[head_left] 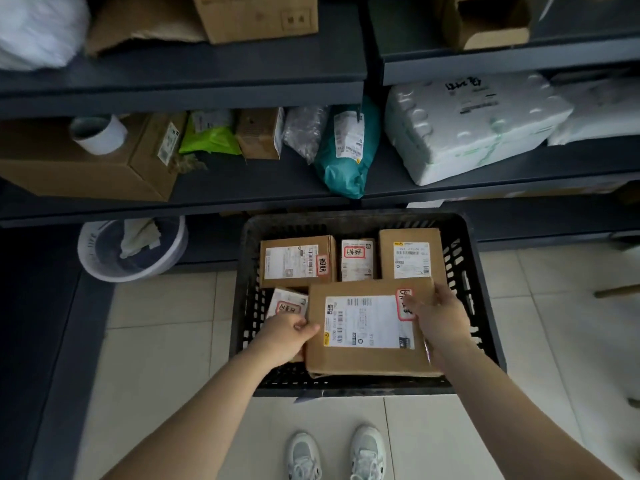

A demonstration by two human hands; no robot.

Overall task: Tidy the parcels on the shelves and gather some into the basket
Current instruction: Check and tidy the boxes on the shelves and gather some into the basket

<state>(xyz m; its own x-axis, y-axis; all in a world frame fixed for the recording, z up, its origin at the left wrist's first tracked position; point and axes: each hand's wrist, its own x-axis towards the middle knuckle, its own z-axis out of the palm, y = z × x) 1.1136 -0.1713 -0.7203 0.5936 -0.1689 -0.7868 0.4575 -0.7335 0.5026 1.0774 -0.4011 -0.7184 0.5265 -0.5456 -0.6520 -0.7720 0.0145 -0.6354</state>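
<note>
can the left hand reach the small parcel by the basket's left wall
Probably, once free: the left hand grips the large brown cardboard box, and the small white-labelled parcel lies just beyond it.

Dim, soft indoor light through a wide-angle lens.
The shelves (207, 81) sit in deep shade while the pale floor tiles (554, 341) catch more light; straight edges bow toward the corners, and the white bag (34, 29) at upper left is smeared with blur.

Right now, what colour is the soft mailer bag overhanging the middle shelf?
The soft mailer bag is teal with a white label, clearest in the head view.
</note>
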